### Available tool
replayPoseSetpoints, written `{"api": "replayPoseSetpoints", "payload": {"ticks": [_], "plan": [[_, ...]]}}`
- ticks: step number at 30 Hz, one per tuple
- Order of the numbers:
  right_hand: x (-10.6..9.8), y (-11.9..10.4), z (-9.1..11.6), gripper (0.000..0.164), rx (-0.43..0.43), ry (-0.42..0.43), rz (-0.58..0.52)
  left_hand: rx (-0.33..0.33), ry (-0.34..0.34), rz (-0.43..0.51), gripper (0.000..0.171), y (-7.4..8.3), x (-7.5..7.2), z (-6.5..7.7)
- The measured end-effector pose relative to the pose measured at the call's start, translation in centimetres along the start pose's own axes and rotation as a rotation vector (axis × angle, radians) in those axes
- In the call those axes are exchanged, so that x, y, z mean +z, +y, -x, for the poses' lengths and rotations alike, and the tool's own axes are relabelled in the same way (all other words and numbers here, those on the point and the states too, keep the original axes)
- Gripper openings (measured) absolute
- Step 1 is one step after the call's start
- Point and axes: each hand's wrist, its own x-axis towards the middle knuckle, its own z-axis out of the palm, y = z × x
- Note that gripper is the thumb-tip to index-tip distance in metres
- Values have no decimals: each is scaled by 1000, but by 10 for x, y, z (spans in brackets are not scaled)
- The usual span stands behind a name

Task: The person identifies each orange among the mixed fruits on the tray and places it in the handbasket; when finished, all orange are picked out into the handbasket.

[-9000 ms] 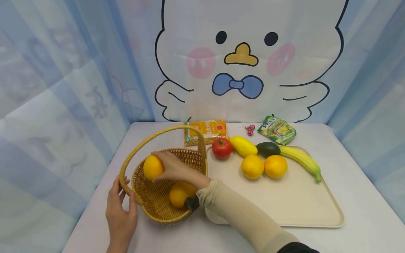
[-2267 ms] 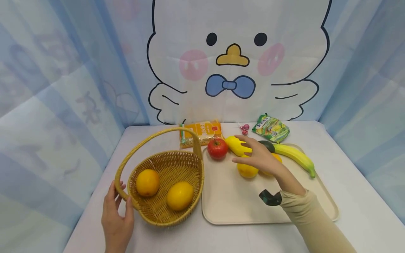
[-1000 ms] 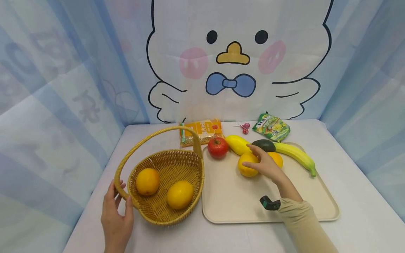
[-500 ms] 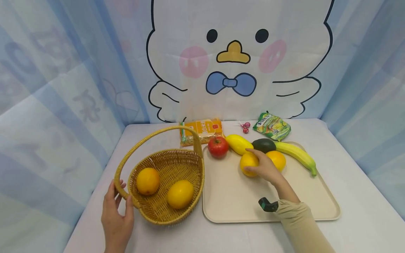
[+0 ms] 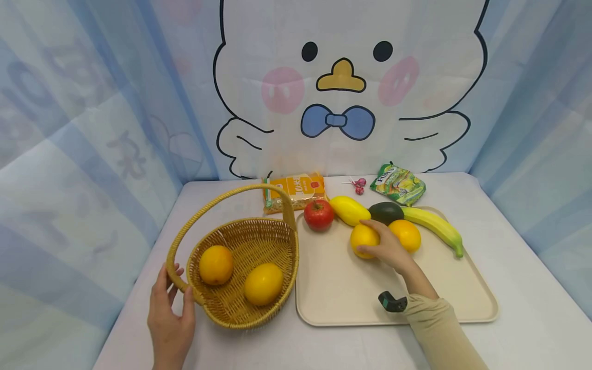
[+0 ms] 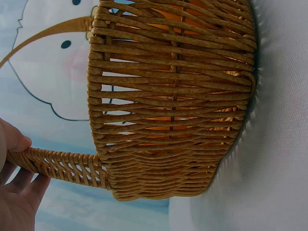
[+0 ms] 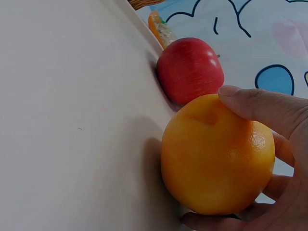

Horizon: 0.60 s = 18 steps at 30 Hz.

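My left hand holds the wicker basket by the lower left part of its arched handle, thumb on one side and fingers on the other in the left wrist view. Inside the basket lie an orange and a smoother yellow fruit. Over the cream tray, my right hand grips another orange, its thumb on one side and fingers round the other. Whether that orange touches the tray is hard to tell. Just right of this hand sits one more orange.
Along the tray's back edge lie a red apple, a yellow mango-shaped fruit, a dark green avocado-like fruit and a banana. Behind them are an orange grain packet, lollipops and a green packet.
My right hand has gone from the basket, where it put an orange, to the tray and closed round another orange, nudging it slightly right. My left hand stays on the handle.
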Motion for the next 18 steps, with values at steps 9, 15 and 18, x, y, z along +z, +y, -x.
{"api": "replayPoseSetpoints", "payload": {"ticks": [9,15,18], "plan": [[2,0,-3,79,12,2,-9,-13,-8,-11,78,1,-1,0],[1,0,-1,82,37,-1,-17,-9,-6,-6,78,0,0,0],[2,0,-1,82,43,5,-14,5,5,-5,78,-1,0,0]]}}
